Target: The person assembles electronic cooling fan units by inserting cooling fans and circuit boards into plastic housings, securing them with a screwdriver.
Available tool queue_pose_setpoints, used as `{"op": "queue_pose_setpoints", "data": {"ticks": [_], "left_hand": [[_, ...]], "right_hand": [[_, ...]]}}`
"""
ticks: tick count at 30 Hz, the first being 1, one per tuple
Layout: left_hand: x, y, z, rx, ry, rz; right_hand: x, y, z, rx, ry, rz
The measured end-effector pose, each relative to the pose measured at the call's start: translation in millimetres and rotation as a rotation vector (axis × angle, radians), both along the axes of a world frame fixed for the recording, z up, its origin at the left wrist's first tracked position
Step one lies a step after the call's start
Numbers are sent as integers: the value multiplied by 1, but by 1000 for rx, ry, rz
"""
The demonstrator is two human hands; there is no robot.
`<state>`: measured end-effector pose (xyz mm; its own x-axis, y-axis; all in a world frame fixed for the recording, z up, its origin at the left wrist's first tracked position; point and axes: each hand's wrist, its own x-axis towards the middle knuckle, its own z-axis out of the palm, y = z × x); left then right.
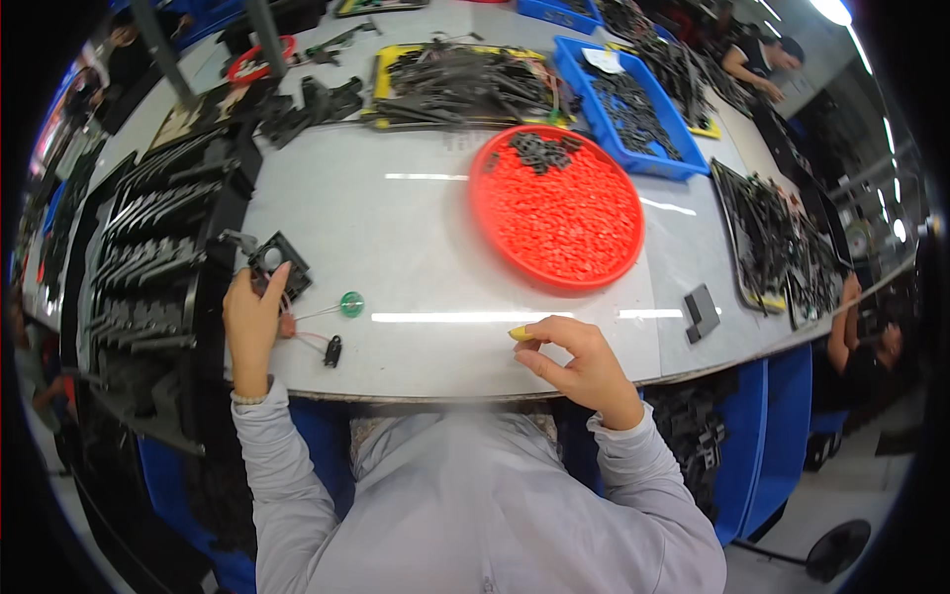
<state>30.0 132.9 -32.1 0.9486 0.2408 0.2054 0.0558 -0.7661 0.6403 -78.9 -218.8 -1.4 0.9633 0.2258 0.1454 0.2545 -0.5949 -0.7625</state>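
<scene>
My left hand (pixel 252 322) grips a small black square plastic frame (pixel 278 263) at the table's left front. Thin red and white wires run from it to a small green disc (pixel 351 304) and a black connector (pixel 332 350) lying on the grey table (pixel 416 238). My right hand (pixel 579 361) rests near the front edge, its fingertips pinched on a small yellow piece (pixel 521 334). Just beyond it stands a round red tray (pixel 556 208) with a few black parts at its far rim.
Black trays (pixel 158 247) of long black parts line the left side. A yellow tray (pixel 455 84) and a blue bin (pixel 633 114) of black parts stand at the back. Another tray (pixel 772 243) lies right, with a small grey block (pixel 701 311). Other people work nearby.
</scene>
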Motion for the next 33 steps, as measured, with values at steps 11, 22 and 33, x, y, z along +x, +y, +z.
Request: {"op": "queue_pose_setpoints", "data": {"ticks": [11, 22, 33], "left_hand": [[-1, -10, -17, -629, 41, -237], [-47, -77, 0, -1948, 405, -507], [-24, -122, 10, -2159, 581, -953]], "right_hand": [[114, -76, 3, -122, -89, -327], [215, -116, -33, -370, -123, -328], [122, -68, -9, -68, 254, -112]]}}
